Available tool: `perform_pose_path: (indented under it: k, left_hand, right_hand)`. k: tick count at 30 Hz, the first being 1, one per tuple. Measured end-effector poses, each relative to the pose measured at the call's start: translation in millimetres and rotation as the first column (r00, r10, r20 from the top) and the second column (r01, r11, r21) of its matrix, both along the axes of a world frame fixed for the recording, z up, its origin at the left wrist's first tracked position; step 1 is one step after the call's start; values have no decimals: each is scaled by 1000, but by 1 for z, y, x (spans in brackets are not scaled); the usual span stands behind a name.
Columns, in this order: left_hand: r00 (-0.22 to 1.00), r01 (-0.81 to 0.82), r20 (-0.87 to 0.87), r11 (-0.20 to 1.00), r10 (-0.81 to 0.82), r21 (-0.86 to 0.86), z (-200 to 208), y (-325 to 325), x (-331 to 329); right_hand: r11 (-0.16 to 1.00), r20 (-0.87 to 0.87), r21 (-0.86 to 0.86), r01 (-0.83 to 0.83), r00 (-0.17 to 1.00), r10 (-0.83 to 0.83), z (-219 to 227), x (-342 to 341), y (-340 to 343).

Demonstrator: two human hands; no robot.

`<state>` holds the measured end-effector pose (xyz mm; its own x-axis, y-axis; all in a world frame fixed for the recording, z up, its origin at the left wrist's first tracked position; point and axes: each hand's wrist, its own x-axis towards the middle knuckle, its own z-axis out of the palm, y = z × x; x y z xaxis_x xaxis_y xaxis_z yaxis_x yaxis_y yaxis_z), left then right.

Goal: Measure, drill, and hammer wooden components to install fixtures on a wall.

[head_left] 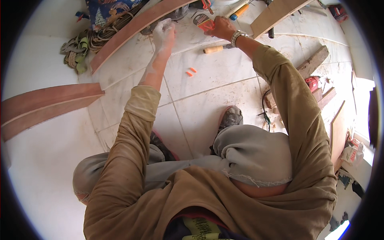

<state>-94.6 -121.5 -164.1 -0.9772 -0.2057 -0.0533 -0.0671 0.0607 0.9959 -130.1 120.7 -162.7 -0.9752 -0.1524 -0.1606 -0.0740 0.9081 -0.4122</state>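
My right hand (223,28) grips a small packet (204,23) with a dark top and orange contents, its fingers closed around the near side. My left hand (164,32), coated in white dust, is at the curved wooden board (132,32); its fingers are loosely bent and apart, with nothing visible in them. Two small orange plugs (191,72) lie on the tiled floor between my arms and my feet. Below my right hand rests a tool with a light wooden handle (213,49), partly covered by my wrist.
A second curved wooden piece (52,106) juts in from the left. Coiled rope (105,35) lies at the upper left. A wooden plank (280,16), a rough timber (314,62) and a red power tool (312,83) with a cable are on the right. An orange-and-blue handle (239,12) lies farther off.
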Motion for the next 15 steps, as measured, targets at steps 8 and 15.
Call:
perform_pose_path:
  k: [8, 15]
  left_hand:
    - [723, 412, -25, 460, -690, -786, -26, -24, 52]
    - [523, 586, -157, 486, -838, -648, -90, -35, 113]
  right_hand:
    - [1000, -482, 10, -20, 876, 22, -11, -2, 45]
    - [976, -134, -91, 199, 969, -210, -13, 66, 141]
